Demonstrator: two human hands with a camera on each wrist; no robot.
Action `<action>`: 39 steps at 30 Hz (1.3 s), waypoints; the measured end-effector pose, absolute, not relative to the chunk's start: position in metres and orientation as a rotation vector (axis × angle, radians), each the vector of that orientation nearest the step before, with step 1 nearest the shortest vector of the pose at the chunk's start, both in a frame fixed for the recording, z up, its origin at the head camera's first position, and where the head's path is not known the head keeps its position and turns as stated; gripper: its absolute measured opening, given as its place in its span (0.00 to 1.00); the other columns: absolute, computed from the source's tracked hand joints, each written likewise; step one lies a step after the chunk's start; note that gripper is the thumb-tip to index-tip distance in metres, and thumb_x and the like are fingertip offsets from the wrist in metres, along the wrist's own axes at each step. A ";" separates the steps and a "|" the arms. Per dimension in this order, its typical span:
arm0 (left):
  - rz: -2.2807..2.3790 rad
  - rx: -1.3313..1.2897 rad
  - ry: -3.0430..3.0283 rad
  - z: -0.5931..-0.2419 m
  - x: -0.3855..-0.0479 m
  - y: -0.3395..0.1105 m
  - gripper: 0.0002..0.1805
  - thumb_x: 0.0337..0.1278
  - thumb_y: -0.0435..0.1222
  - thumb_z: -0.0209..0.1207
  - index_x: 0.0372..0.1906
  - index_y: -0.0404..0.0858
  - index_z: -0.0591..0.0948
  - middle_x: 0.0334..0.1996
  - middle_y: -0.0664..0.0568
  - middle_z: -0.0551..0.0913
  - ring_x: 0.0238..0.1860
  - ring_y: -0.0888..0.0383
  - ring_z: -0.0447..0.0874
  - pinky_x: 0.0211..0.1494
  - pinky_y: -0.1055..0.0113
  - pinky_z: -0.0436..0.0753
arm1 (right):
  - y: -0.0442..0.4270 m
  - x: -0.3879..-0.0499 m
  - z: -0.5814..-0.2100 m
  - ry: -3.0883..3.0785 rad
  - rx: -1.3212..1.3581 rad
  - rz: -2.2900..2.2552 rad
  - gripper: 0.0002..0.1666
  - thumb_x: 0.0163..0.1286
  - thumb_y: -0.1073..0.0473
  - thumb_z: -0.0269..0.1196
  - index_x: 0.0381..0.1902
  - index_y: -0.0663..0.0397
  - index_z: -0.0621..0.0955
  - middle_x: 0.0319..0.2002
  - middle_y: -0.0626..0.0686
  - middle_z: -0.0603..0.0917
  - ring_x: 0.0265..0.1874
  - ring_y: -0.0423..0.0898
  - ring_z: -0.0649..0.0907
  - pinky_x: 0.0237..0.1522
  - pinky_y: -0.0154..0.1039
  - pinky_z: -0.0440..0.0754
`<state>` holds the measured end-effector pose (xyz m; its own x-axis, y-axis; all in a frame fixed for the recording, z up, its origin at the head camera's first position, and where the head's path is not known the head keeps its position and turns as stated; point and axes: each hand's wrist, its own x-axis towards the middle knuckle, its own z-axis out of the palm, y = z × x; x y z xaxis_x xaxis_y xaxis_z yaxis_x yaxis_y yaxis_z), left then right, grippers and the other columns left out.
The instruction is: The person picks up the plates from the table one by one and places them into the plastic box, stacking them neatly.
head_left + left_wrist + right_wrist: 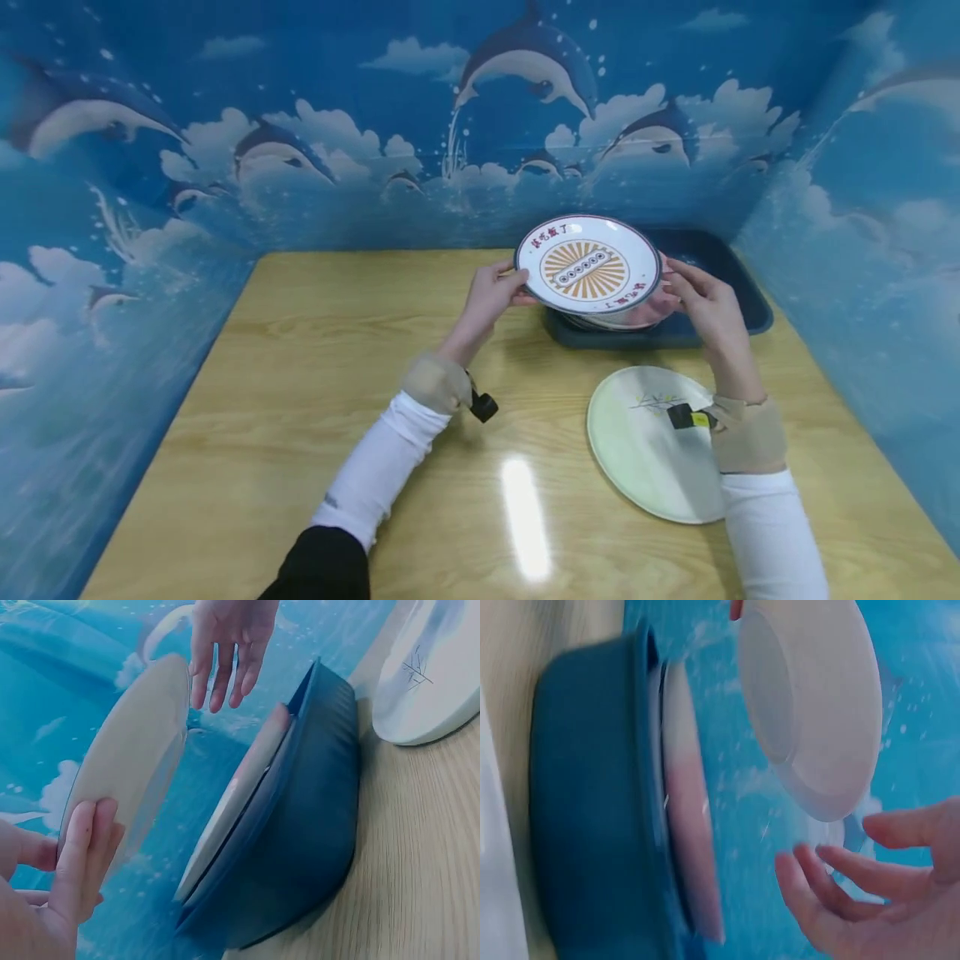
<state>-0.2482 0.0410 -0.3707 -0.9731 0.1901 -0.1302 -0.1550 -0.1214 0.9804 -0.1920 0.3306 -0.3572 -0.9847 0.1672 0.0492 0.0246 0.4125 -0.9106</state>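
My left hand [491, 292] pinches the left rim of a white plate [588, 262] with an orange sunburst pattern, red lettering and a dark rim. The plate is held in the air, tilted, above the front of a dark blue basin [675, 337]. Close to the plate's right edge is my right hand [703, 302]; in the right wrist view its fingers [877, 871] are spread and loosely bent, apart from the plate. Beneath the held plate, a pinkish plate [686, 802] lies in the basin with other dishes under it, mostly hidden.
A large pale green plate [645, 450] with a twig design lies on the wooden table [337, 400] in front of the basin, partly under my right wrist. Dolphin-printed sheets [337, 200] wall the table at the back and both sides.
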 end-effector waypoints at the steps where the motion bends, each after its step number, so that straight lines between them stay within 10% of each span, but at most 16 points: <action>1: 2.195 0.034 1.914 -0.371 -0.251 0.046 0.26 0.73 0.29 0.54 0.72 0.27 0.69 0.49 0.29 0.85 0.26 0.61 0.86 0.56 0.51 0.86 | 0.333 -0.194 -0.359 -2.508 -0.215 1.623 0.32 0.83 0.50 0.48 0.77 0.60 0.64 0.65 0.59 0.76 0.57 0.41 0.78 0.54 0.26 0.80; 10: 2.186 0.013 1.936 -0.384 -0.262 0.077 0.25 0.73 0.28 0.53 0.71 0.27 0.69 0.48 0.28 0.84 0.24 0.61 0.84 0.43 0.63 0.91 | 0.345 -0.213 -0.381 -2.550 -0.432 1.714 0.35 0.84 0.52 0.39 0.81 0.61 0.50 0.79 0.63 0.52 0.74 0.64 0.63 0.78 0.54 0.58; 30: 1.898 0.265 1.943 -0.395 -0.270 0.092 0.29 0.79 0.33 0.50 0.77 0.29 0.60 0.48 0.27 0.83 0.26 0.62 0.86 0.44 0.65 0.90 | 0.346 -0.219 -0.393 -2.528 -0.473 1.841 0.35 0.85 0.51 0.36 0.80 0.65 0.47 0.78 0.64 0.53 0.75 0.57 0.62 0.76 0.46 0.63; 39: 1.846 0.289 2.161 -0.405 -0.273 0.101 0.36 0.73 0.36 0.59 0.78 0.31 0.58 0.32 0.36 0.88 0.18 0.64 0.84 0.32 0.66 0.90 | 0.352 -0.217 -0.397 -2.504 -0.509 1.842 0.36 0.85 0.50 0.36 0.80 0.64 0.45 0.79 0.64 0.52 0.77 0.57 0.58 0.78 0.49 0.61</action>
